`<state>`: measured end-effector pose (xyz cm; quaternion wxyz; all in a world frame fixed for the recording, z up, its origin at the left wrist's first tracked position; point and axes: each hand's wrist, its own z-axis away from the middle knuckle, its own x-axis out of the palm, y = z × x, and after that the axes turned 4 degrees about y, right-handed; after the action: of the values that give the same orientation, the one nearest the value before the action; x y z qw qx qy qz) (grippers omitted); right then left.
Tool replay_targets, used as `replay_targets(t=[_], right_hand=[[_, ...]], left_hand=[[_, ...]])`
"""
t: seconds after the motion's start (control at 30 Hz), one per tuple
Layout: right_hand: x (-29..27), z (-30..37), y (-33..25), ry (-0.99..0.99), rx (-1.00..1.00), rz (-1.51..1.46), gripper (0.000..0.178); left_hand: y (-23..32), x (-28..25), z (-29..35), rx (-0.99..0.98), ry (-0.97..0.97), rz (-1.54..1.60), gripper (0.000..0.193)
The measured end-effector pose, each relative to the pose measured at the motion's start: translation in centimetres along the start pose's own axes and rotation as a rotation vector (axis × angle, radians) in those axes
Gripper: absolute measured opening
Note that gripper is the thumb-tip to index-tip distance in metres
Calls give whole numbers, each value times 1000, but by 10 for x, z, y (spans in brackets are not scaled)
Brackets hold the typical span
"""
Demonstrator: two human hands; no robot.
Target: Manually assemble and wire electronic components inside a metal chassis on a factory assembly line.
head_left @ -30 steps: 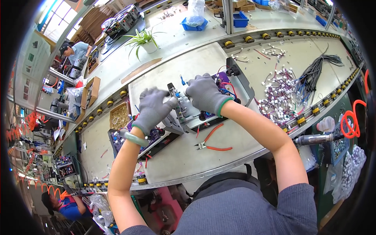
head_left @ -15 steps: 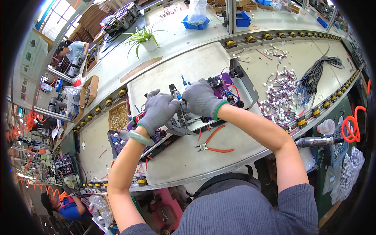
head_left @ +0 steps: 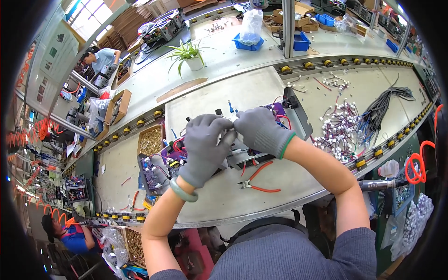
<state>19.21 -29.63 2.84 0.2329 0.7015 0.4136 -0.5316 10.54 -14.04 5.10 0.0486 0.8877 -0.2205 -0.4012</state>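
Note:
My left hand (head_left: 205,147), in a grey glove, is closed, its thumb and fingers bent together over the middle of an open metal chassis (head_left: 302,113). Against its fingertips, the fingers of my gloved right hand (head_left: 265,130) are pinched. Whatever sits between the two sets of fingertips is small and mostly hidden. A purple circuit board (head_left: 281,111) with red and blue wires shows beside my right hand. Just beyond the fingertips, a blue-ended wire (head_left: 230,107) sticks up. Another wired circuit board assembly (head_left: 156,170) lies left of my left wrist. Orange-handled cutters (head_left: 255,183) rest on the worktop nearer me.
A heap of white-plugged wires (head_left: 340,126) and a dark cable bundle (head_left: 385,102) lie to the right. A box of small brass-coloured parts (head_left: 151,141) stands left. Roller rails (head_left: 140,123) border the worktop. A potted plant (head_left: 194,64) stands beyond; two other people work at left.
My left hand has moved right and turned inward, so its fingertips now meet those of my right hand. The whole view has shifted slightly; the cutters stay on the worktop.

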Motion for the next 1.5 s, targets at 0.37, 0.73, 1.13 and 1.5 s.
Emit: replay_targets(t=[0.37, 0.73, 1.13, 1.5], right_hand=[[6, -12, 22, -130, 375, -667, 31], [20, -32, 24, -415, 488, -861, 25], [9, -35, 20, -487, 505, -998, 25], [22, -33, 13, -407, 575, -914, 19]], left_hand=[[-23, 18, 6, -171, -127, -39, 25], [-21, 7, 26, -42, -471, -197, 44], [-23, 13, 31, -36, -381, -206, 41], [-19, 19, 28, -78, -409, -239, 32]])
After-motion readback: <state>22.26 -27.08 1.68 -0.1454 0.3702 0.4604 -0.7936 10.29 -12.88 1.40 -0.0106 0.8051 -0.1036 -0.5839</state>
